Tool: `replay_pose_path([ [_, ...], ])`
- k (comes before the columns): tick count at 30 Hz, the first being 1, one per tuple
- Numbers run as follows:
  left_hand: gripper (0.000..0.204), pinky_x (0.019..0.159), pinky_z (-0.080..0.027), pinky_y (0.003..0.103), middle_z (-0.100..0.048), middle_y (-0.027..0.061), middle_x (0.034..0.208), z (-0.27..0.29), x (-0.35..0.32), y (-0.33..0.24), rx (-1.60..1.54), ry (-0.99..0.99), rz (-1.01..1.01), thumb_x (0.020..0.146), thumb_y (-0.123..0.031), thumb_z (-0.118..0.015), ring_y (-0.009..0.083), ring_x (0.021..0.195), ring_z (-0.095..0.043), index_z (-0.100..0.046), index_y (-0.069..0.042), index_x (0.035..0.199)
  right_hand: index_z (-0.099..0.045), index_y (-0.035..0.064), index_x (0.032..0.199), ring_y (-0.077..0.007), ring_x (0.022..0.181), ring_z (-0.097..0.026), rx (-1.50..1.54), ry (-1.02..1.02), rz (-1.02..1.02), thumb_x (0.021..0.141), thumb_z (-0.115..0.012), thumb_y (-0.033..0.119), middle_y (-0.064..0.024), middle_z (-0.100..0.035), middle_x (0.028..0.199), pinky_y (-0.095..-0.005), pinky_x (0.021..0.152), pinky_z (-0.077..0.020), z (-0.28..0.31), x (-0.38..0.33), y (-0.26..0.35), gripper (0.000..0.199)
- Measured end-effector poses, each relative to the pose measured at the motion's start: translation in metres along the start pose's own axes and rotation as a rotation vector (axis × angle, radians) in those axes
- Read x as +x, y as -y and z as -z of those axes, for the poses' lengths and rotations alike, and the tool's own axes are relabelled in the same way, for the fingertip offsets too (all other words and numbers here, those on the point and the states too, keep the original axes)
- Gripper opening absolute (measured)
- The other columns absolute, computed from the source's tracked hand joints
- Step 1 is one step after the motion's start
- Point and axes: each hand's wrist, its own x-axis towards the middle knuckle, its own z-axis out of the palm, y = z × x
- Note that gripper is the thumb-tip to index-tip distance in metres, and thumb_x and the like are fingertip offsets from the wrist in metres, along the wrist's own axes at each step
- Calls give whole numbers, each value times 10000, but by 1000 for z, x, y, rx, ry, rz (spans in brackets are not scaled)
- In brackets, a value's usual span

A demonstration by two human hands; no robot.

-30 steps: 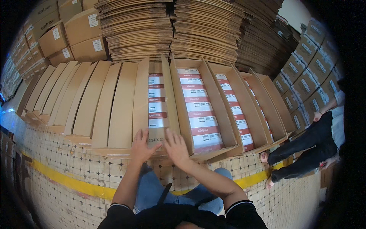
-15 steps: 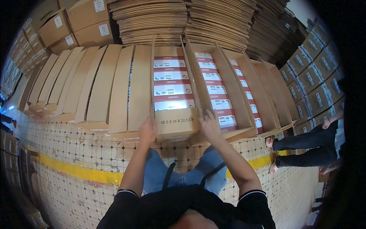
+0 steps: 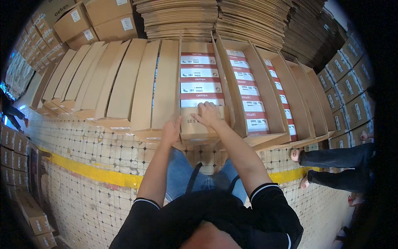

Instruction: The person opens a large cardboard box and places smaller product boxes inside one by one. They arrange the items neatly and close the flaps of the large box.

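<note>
A long cardboard carton (image 3: 182,83) stands open in front of me, holding a row of white shoe boxes (image 3: 201,87) with red bands. Its near end flap (image 3: 188,129) is folded inward over the closest boxes. My right hand (image 3: 209,115) lies on that flap with fingers spread, reaching past its inner edge. At the carton's near left corner is my left hand (image 3: 170,131), one finger stretched along the edge beside the flap and the other fingers partly hidden. The carton's upright right side flap (image 3: 224,83) stands away from both hands.
To the right, open cartons (image 3: 273,101) also hold shoe boxes; to the left stand several cartons with flaps folded over (image 3: 112,83). Flattened cardboard (image 3: 178,20) is stacked behind. Sealed cartons (image 3: 348,83) rise at right, near another person's legs (image 3: 336,159). A yellow line (image 3: 95,168) crosses the tiled floor.
My right hand has moved from the carton's right side onto the top of the near end flap. My left hand stays at the left corner. The whole view has shifted slightly.
</note>
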Motion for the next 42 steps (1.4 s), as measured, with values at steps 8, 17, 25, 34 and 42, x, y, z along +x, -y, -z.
replay_pose_path([
  [8, 593, 918, -477, 513, -639, 326, 1116, -7, -1, 1, 170, -46, 90, 1012, -497, -443, 495, 1064, -600, -529, -30, 1367, -621, 88, 1109, -329, 958, -586, -80, -254, 210, 853, -693, 387, -131, -608, 1006, -462, 832, -446, 48, -73, 13, 401],
  [17, 602, 834, -501, 499, -667, 322, 966, -8, -1, -4, 64, -85, -36, 1017, -509, -439, 493, 942, -639, -550, 2, 1314, -690, 43, 1031, -269, 1141, -578, -125, -266, 254, 912, -624, 459, -99, -700, 1025, -455, 947, -437, 70, -84, -71, 437],
  [25, 575, 620, -528, 425, -656, 227, 721, -9, -4, -12, -33, -62, 12, 1023, -501, -453, 347, 595, -674, -564, 2, 1279, -670, 16, 996, -277, 1159, -568, -47, -319, 202, 929, -609, 432, -123, -695, 1082, -436, 941, -444, 50, -85, -78, 426],
  [34, 567, 833, -503, 496, -673, 305, 980, -11, -6, -14, 65, -127, -35, 1026, -494, -439, 464, 947, -658, -572, -11, 1292, -663, 13, 961, -289, 1133, -580, -40, -362, 229, 927, -618, 430, -134, -694, 1041, -434, 923, -450, 52, -87, -78, 421],
  [42, 614, 913, -473, 507, -650, 322, 1087, -14, -4, -9, 34, -105, 4, 1021, -532, -415, 504, 1065, -598, -572, -4, 1292, -657, 17, 940, -281, 1138, -574, -39, -332, 204, 922, -629, 421, -132, -692, 1034, -430, 923, -448, 55, -87, -77, 405],
])
